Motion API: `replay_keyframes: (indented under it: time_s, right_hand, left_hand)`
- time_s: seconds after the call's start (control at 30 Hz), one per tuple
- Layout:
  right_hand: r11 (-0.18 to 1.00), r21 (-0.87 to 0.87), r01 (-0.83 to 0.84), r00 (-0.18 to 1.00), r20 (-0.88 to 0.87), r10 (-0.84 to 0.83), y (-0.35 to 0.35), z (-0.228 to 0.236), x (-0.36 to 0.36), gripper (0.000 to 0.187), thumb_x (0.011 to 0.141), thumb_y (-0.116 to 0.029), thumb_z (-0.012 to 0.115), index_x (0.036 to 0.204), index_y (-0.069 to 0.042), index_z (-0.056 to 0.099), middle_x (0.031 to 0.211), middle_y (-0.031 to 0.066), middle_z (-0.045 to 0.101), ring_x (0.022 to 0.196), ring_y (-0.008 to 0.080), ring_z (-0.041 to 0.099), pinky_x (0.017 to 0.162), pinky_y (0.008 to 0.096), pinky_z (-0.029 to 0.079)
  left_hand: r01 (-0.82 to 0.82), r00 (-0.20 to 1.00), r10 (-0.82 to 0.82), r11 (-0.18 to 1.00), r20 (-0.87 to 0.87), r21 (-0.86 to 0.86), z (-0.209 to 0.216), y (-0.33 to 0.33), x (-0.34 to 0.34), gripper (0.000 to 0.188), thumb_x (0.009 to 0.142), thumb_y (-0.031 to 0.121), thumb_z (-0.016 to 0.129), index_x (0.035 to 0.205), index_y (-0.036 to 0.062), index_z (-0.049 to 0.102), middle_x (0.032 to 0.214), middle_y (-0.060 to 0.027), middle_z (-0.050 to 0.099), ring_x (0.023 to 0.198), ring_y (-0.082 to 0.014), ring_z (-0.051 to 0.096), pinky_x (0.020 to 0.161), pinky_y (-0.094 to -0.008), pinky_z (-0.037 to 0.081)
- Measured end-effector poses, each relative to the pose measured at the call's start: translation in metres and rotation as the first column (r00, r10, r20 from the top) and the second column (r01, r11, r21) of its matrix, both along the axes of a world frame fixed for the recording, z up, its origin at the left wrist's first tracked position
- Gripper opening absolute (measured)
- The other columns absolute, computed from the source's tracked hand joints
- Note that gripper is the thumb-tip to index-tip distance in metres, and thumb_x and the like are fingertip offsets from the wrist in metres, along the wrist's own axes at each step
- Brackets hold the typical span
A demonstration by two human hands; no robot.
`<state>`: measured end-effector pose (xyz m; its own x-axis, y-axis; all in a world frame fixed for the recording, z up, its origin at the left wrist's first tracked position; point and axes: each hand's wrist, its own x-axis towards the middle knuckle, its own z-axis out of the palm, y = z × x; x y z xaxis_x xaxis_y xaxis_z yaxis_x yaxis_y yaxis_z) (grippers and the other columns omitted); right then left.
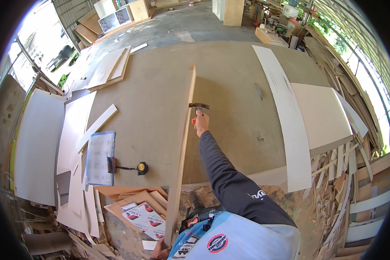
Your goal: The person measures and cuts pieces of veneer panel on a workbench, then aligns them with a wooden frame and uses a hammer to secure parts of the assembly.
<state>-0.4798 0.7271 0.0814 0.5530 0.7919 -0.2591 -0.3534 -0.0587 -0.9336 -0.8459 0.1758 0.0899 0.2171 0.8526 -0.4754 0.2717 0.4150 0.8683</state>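
Note:
My right hand (201, 123) is stretched out over the worktable and wrapped round a claw hammer (199, 105). A bit of the hammer's orange-red handle shows at my fingers, and its dark head lies across the edge of a long narrow board (185, 134). I cannot tell whether the head touches the board. That board stands on edge, running from the middle of the worktable (151, 86) toward me and past the near edge. Down at the board's near end, my left hand (160, 250) grips it, mostly hidden at the lower rim.
To the left lie a clipboard with papers (100, 151), a tape measure (142, 168) and a narrow white strip (97, 125). A long white panel (286, 112) and a wide pale panel (320, 110) lie right. Below the near edge are offcuts and a printed sheet (145, 219).

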Motion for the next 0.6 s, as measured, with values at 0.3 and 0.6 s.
replay_keyframes:
  time_s: [0.3,0.6]
  right_hand:
    - [0.946,-0.122,-0.301,0.953,-0.076,0.294,-0.095,0.007,0.073,0.030,0.090,-0.033,0.059,0.072,-0.010,0.051,0.055,-0.0004,0.047,0.041,0.0096,0.042,0.036,0.0250,0.031]
    - [0.759,-0.148,-0.634,0.730,0.210,0.650,-0.269,0.011,0.265,0.028,0.096,-0.033,0.055,0.089,-0.006,0.055,0.062,-0.0005,0.054,0.052,0.0062,0.051,0.045,0.0237,0.040]
  left_hand:
    - [-0.032,0.994,0.038,0.998,0.099,-0.057,0.059,0.114,0.076,0.068,0.065,-0.003,0.070,0.130,-0.0023,0.050,0.113,-0.0101,0.062,0.105,-0.0190,0.060,0.090,-0.0345,0.050]
    - [0.177,0.957,-0.062,0.900,-0.284,0.399,0.061,0.217,0.276,0.088,0.059,0.005,0.071,0.141,-0.0025,0.040,0.143,-0.0254,0.044,0.136,-0.0357,0.038,0.113,-0.0385,0.028]
